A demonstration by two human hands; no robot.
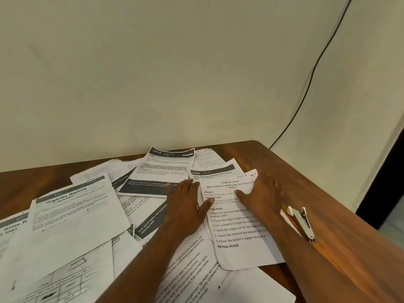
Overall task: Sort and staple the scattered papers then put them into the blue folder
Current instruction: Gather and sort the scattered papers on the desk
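Observation:
Several printed sheets (pixel 72 217) lie scattered and overlapping across a brown wooden table (pixel 341 243). On top at the right lies a white sheet headed TASK ID 3649 (pixel 235 235). My left hand (pixel 185 204) rests flat on the papers at that sheet's left edge, its thumb on the sheet. My right hand (pixel 260 195) lies flat with straight fingers on the sheet's upper right part. A white stapler (pixel 302 223) sits on the bare wood just right of my right forearm. No blue folder is in view.
The table's far edge meets a cream wall (pixel 175 73). A black cable (pixel 306 88) hangs down the wall to the table's back right corner. The table's right edge drops off beside a dark gap (pixel 384 182).

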